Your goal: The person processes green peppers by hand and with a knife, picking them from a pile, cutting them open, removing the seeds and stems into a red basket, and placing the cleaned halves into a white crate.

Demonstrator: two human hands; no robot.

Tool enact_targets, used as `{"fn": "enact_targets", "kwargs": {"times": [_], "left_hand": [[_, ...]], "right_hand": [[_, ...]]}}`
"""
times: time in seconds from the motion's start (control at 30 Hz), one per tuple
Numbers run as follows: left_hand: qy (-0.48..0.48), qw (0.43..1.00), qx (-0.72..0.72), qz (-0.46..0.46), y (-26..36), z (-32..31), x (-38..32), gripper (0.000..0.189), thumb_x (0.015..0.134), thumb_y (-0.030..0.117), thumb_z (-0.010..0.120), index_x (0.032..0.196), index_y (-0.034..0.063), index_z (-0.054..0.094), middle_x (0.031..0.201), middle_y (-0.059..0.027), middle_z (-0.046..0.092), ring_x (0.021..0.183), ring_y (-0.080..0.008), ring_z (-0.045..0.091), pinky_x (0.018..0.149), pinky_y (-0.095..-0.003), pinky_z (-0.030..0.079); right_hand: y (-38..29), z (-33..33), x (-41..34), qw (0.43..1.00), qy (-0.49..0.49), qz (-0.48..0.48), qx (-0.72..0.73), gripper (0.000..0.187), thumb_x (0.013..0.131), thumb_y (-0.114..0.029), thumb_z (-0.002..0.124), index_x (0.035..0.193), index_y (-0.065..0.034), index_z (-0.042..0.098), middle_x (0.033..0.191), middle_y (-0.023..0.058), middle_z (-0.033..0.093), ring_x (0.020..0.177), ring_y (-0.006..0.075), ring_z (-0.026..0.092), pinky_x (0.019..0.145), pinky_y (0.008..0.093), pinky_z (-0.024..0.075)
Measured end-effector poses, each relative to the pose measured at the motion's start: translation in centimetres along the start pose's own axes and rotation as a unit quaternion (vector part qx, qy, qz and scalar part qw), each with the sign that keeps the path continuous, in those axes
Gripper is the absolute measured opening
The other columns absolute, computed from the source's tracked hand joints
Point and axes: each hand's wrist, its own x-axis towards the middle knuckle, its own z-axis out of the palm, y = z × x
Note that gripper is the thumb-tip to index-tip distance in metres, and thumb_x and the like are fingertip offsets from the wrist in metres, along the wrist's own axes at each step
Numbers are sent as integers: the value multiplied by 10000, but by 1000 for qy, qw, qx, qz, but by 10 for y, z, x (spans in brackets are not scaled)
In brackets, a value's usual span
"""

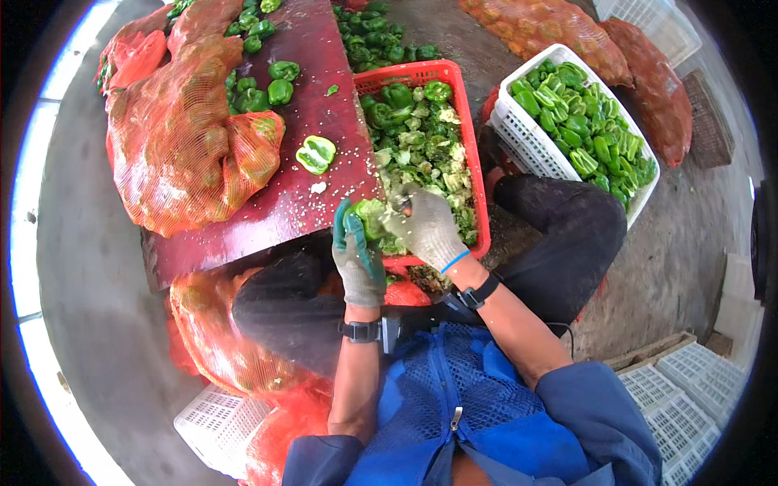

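My left hand [358,255], in a knit glove with a green coating, grips a green bell pepper [368,217] at the table's near right corner. My right hand [430,226], in a pale knit glove, is close against the pepper with its fingers curled. A small dark spot shows at those fingers; what they hold, if anything, is unclear. Below both hands is a red plastic crate [477,200] of pepper cores, scraps and some green peppers. A cut pepper half [316,154] lies cut side up on the red tabletop [267,231].
Mesh sacks [176,133] lie on the table beside whole green peppers [281,91]. A white crate [507,118] of cut peppers stands right, near my bent knee. More filled sacks [547,30] lie behind it. White crates [674,395] sit at lower right; seeds dot the tabletop.
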Motion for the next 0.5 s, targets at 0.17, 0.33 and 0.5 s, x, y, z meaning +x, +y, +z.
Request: {"fn": "enact_targets", "kwargs": {"times": [0.17, 0.33, 0.5], "left_hand": [[31, 999, 5, -11, -13, 19, -15, 508, 1114, 183, 670, 1574, 17, 532, 1296, -33, 636, 1141, -114, 599, 1029, -283, 501], [43, 996, 81, 7, -24, 22, -13, 483, 1074, 111, 670, 1533, 0, 570, 1241, -41, 662, 971, -76, 613, 791, -230, 508], [4, 998, 48, -41, -19, 9, -8, 473, 1048, 44, 663, 1517, 4, 613, 1137, -17, 687, 861, -76, 633, 767, -235, 545]], "right_hand": [[9, 14, 0, 996, -57, -40, -56, 270, 872, -150, 763, 1075, -2, 664, 870, 251, 727, 888, 472, 736, 785, 542, 591], [30, 26, -1, 996, -49, -61, -35, 139, 882, -91, 708, 983, 5, 711, 924, 281, 731, 911, 488, 726, 805, 548, 594], [39, 31, 0, 999, -40, -31, -9, 174, 869, -140, 754, 940, 13, 711, 913, 275, 727, 877, 499, 708, 791, 558, 574]]}}
